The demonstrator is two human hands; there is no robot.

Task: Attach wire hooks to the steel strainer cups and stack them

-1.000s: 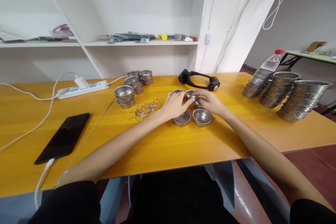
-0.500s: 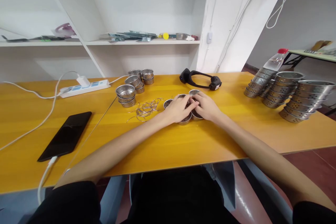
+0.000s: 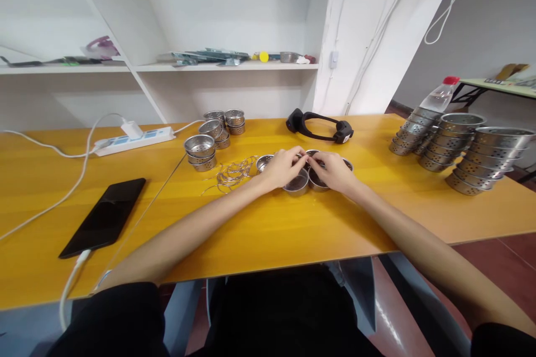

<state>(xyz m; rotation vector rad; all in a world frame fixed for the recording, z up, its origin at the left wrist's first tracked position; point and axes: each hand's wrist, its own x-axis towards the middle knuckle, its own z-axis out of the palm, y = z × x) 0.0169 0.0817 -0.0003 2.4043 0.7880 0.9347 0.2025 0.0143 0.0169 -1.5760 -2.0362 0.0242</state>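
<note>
My left hand (image 3: 286, 166) and my right hand (image 3: 333, 170) meet fingertip to fingertip above a cluster of small perforated metal cups. Both are closed in a pinch, and whatever lies between the fingertips is too small or hidden to make out. One metal cup (image 3: 296, 185) stands in front, below my left fingers. Another metal cup (image 3: 317, 180) touches it, partly covered by my right hand. A further metal cup (image 3: 263, 164) shows left of my left hand. Loose bent wires (image 3: 232, 174) lie in a tangle beside the cups.
Stacked metal cups (image 3: 201, 148) stand at the back left; taller cup stacks (image 3: 486, 162) and a bottle (image 3: 439, 96) are at right. A black headset-like band (image 3: 320, 125) lies behind my hands. A phone (image 3: 103, 217) and a power strip (image 3: 136, 140) with cables occupy the left.
My hands have shifted slightly and drawn a little apart at the palms, fingertips still together. More of the front cups and the left cup shows now.
</note>
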